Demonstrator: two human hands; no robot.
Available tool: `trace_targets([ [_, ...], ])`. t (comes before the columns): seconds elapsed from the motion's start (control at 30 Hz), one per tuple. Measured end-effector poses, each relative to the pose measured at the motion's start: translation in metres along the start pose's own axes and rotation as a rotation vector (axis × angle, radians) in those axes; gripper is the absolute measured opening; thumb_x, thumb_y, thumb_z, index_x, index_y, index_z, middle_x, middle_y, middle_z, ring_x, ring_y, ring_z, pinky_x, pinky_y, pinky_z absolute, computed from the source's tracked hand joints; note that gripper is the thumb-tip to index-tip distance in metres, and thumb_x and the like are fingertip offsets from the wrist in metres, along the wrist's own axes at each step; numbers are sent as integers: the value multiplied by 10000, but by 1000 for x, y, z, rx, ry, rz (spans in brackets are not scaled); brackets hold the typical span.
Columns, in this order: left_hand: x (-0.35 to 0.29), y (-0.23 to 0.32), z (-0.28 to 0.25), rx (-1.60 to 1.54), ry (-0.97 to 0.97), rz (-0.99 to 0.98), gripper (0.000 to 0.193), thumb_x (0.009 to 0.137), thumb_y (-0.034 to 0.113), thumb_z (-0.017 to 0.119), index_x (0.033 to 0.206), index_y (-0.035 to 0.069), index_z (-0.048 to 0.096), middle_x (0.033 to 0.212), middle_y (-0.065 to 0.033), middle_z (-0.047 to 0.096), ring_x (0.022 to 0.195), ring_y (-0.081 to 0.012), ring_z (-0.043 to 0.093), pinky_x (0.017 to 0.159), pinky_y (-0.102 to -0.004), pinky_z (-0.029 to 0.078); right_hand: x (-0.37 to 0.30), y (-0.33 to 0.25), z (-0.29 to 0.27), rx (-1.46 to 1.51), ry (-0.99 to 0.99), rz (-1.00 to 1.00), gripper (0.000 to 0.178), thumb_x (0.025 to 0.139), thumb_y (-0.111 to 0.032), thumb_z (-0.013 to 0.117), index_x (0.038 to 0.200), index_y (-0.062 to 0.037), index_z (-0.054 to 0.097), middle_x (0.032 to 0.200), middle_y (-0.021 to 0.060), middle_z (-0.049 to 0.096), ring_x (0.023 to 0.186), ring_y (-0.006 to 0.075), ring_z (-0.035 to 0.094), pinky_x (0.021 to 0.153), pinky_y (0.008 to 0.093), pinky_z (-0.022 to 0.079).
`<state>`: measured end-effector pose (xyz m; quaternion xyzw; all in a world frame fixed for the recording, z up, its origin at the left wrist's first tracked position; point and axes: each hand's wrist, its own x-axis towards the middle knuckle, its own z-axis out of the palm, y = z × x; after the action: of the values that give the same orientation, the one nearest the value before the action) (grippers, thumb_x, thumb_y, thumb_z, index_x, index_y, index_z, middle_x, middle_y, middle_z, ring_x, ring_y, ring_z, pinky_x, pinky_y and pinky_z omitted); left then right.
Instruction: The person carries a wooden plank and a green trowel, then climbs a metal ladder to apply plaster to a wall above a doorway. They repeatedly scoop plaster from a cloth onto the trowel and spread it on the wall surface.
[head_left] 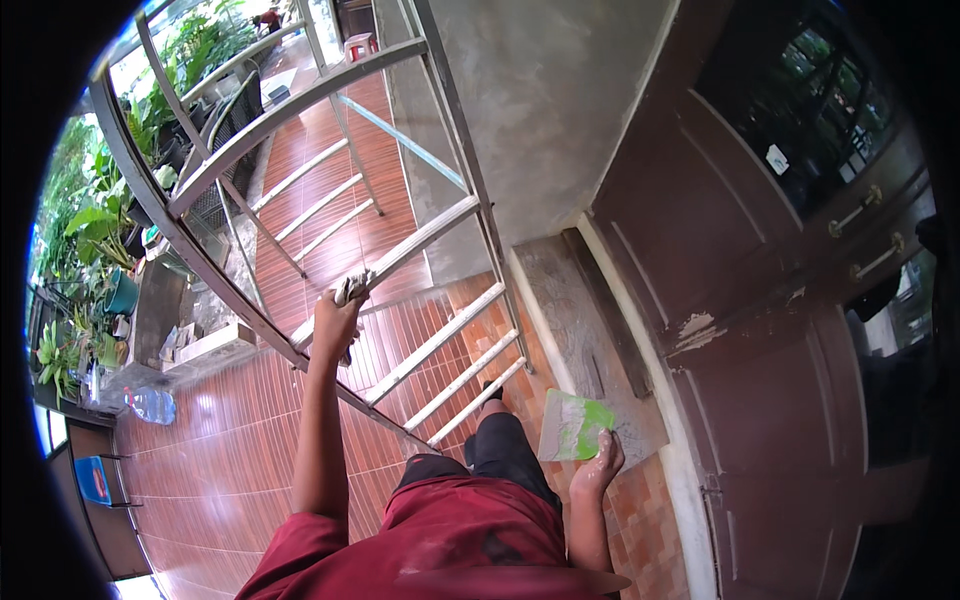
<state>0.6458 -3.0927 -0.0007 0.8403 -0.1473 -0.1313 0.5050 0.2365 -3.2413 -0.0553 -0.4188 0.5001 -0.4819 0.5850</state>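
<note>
A metal scaffold frame (400, 250) with pale, smeared rungs stands in front of me. My left hand (336, 318) reaches forward and is closed on a crumpled grey-white rag (352, 287) at one of its upper rungs. I cannot tell whether the fingers also grip the rung. Low on my right, my right hand (600, 462) grips the edge of a flat green plastering board (583, 428). Grey plaster coats part of the board, and pale residue marks the hand.
To the right are a concrete step (580, 320) and brown double doors (740, 400). A grey plastered wall (530, 110) rises ahead. At left lie a clear plastic bottle (150, 405) and potted plants (100, 225) by a low ledge (215, 350). A red-and-white stool (360, 46) stands farther off.
</note>
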Motion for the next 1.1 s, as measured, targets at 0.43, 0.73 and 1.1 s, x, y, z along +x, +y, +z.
trace_targets([
  [0.43,-25,10,-11,-71,109,-125,296,838,250,657,747,-20,573,514,-24,483,412,-106,475,377,-291,373,32,-13,42,-113,-40,1,234,894,-208,539,843,20,562,801,39,553,749,131,492,706,279,409],
  [0.73,-19,55,-20,-110,14,-215,264,810,212,681,938,-7,604,573,-67,551,455,-141,547,394,-310,440,77,-13,96,-20,-109,14,226,856,-222,619,831,-1,577,776,13,557,729,121,512,672,278,419],
  [1.1,66,229,-46,-1046,-547,449,263,836,231,651,785,-10,560,575,-188,547,427,-214,552,339,-300,439,162,-66,228,390,-130,515,325,813,-212,629,1082,-33,596,960,59,600,854,232,589,739,352,506],
])
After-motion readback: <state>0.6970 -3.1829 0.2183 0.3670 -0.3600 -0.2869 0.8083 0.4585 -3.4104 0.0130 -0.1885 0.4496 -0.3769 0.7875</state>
